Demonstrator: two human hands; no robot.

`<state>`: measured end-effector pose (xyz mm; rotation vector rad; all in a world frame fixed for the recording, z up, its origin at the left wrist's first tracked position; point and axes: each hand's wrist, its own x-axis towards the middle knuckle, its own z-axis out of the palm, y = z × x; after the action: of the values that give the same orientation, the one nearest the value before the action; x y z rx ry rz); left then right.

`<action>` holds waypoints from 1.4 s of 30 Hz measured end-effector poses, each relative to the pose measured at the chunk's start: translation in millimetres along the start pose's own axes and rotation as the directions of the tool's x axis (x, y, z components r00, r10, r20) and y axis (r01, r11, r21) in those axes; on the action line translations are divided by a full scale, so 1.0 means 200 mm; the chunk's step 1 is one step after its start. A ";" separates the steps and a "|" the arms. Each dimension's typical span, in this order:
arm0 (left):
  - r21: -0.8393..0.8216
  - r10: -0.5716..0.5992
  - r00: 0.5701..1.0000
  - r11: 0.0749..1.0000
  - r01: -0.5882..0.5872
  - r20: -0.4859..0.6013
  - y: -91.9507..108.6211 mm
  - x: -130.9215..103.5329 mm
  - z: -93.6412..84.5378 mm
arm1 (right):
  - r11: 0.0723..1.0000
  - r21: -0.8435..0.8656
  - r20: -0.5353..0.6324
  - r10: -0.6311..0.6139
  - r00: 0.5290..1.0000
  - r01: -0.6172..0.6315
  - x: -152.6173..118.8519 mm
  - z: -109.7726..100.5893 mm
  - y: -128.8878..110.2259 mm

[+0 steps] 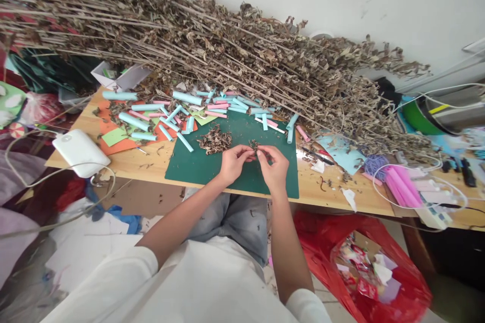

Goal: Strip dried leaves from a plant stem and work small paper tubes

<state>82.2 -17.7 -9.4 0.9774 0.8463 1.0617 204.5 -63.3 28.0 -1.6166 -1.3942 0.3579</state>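
Both my hands meet over a dark green cutting mat [242, 181]. Between their fingertips is a small bit of dried leaf [253, 144]. My left hand [234, 164] pinches it from the left, thumb and forefinger pressed together. From the other side my right hand [273, 166] pinches the same bit, its fingers curled. Just left of my left hand lies a loose pile of crumbled dried leaves [214, 140] on the mat. Rolled blue paper tubes [187, 97] and thinner pink ones lie scattered along the mat's back edge.
Long bundles of dried leafy stalks [212, 45] stretch across the back of the wooden table [129, 165]. A white power bank [81, 152] with a cable sits at the left edge. A red plastic bag [322, 247] of rubbish stands below right. Pink rolls [402, 185] lie at right.
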 end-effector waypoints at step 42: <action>0.122 0.105 0.992 0.986 -0.113 0.072 0.00 0.00 -0.02 | 0.960 -0.196 0.127 -0.178 0.976 0.201 -0.01 0.04 0.01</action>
<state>77.7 -16.6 -11.3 1.1705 0.8209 1.0731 199.2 -61.6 22.6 -1.6313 -1.7017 0.1934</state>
